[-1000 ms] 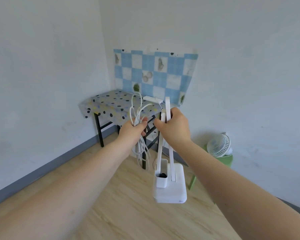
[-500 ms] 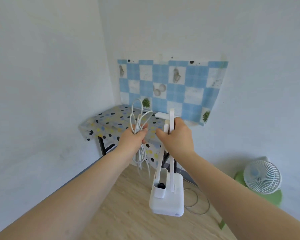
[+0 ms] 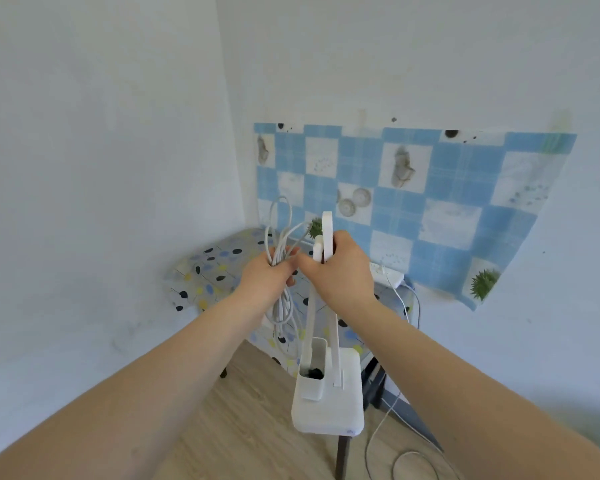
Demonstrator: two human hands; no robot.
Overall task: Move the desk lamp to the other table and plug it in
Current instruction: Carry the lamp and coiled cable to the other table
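While the desk lamp (image 3: pixel 326 393) hangs in the air, we record it as not yet set down: its square white base sits low and near, above the wooden floor (image 3: pixel 239 427), just short of the near edge of the desk (image 3: pixel 215 271) with the spotted cloth. Our right hand (image 3: pixel 340 271) has its fingers closed round the folded arm of the lamp near the top, and this grip carries the whole weight. Our left hand (image 3: pixel 267 278) is wrapped round the bundled white cord (image 3: pixel 283 306), whose loops stand above the fist and hang below it; the two hands are touching or very nearly so. On the far right part of the desk lies a white power strip (image 3: pixel 388 275), with its own lead running down to the floor. We cannot make out the plug within the bundle. We judge the carrying stage close to its end. Left to do: place the base on the desk, free the cord, find the plug and seat it in the strip.
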